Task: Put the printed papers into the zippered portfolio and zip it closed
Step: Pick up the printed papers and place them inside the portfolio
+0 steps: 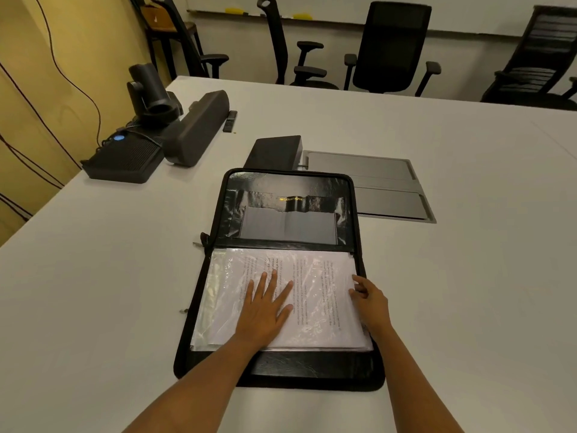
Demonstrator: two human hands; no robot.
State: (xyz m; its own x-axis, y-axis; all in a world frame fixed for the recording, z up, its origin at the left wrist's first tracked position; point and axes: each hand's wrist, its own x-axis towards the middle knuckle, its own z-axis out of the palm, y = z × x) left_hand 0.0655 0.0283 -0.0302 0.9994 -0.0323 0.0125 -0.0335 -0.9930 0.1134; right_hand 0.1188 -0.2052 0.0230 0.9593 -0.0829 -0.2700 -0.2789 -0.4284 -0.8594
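Now the left hand (265, 310) lies flat, fingers spread, on the printed papers (315, 295) inside the open portfolio (290, 182); the right hand (370, 303) pinches their right edge.

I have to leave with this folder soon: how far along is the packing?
Done: the white printed papers lie in the near half of the open black zippered portfolio. In hand: the left hand presses them flat; the right hand holds their right edge. Left: folding it shut and zipping.
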